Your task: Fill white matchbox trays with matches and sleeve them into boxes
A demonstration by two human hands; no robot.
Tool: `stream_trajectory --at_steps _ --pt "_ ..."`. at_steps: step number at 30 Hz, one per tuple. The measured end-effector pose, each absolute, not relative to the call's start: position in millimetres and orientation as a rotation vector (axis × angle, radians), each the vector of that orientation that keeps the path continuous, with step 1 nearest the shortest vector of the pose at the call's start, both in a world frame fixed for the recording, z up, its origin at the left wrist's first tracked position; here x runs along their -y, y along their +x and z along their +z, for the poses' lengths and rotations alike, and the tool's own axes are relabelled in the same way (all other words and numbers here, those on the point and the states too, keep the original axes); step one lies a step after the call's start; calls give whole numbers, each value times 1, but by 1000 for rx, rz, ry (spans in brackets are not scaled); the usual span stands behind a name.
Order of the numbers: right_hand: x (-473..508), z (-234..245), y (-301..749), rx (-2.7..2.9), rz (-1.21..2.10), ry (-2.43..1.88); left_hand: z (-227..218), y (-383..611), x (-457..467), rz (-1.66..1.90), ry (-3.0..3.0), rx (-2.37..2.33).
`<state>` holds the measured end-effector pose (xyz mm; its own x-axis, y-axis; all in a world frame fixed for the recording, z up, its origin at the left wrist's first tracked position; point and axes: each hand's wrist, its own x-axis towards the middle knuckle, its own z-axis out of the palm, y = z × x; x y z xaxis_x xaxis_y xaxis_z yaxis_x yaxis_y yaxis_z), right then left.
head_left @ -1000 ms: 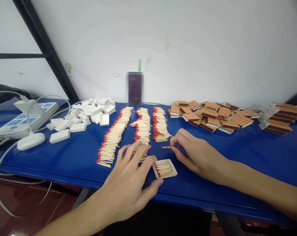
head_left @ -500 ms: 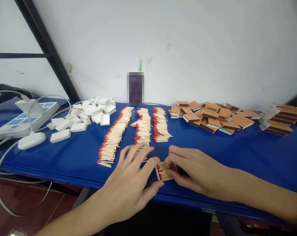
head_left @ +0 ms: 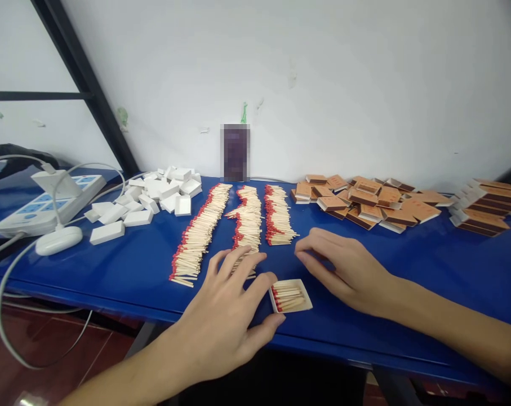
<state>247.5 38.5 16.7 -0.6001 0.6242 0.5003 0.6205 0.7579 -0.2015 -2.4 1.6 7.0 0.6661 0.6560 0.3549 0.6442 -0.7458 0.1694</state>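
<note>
A white matchbox tray (head_left: 309, 299) with several red-headed matches (head_left: 287, 294) in it lies near the table's front edge. My left hand (head_left: 225, 307) has its thumb and index finger at the two left corners of the tray. Its other fingers reach over the near end of the middle row of matches (head_left: 249, 223). My right hand (head_left: 350, 270) is off the tray, up and to the right of it. Its thumb and fingertips are a little apart with nothing visible between them, near the lower end of the right row of matches (head_left: 278, 214).
A long left row of matches (head_left: 200, 234) lies on the blue table (head_left: 132, 276). White empty trays (head_left: 154, 194) are heaped at the left, by a power strip (head_left: 48, 206) with cables. Brown matchbox sleeves (head_left: 365, 197) and stacked matchboxes (head_left: 485, 206) lie at the right.
My right hand has lifted out of the tray and moved up and right, and its fingers have parted. My left hand has stayed at the tray.
</note>
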Motion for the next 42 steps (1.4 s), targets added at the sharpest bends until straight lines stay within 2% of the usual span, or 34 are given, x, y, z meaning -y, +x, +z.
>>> stream_trajectory --at_steps 4,17,26,33,42 --pt "-57 5 255 2450 -90 -1042 6 -3 -1 618 2845 -1110" --pt "-59 4 251 2582 -39 -1149 6 -4 -1 599 2844 -1093" --pt "-59 4 253 2565 44 -1117 7 -3 -2 613 2851 -1087" --pt "-60 3 252 2551 -48 -1072 7 -3 -2 636 2846 -1088" --pt "-60 2 254 2530 -6 -1039 8 -3 -2 612 2839 -1095"
